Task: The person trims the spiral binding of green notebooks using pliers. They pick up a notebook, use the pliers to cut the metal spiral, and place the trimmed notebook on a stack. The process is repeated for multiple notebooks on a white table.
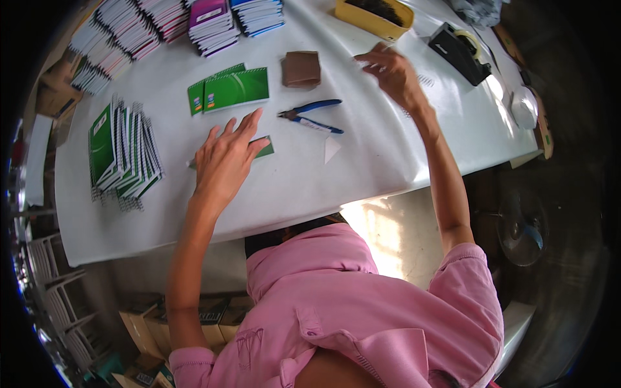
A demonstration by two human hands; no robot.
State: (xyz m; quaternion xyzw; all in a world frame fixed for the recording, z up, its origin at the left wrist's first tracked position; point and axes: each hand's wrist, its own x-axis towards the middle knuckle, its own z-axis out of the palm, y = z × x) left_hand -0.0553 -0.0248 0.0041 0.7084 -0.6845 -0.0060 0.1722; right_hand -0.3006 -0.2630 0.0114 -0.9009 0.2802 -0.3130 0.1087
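Fingers spread, left hand (223, 158) lies flat on a small green booklet (264, 147) on the white table (362, 161). Right hand (391, 71) reaches toward the yellow tray (373, 16), fingers loosely curled; whether it grips anything cannot be told. Blue-handled pliers (312, 116) lie between both hands.

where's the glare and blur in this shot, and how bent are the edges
Head view: glare washes out the white table at its far right corner near the tape dispenser; the right hand is slightly motion-blurred; the left hand is sharp; table edges bow strongly and the corners go black.
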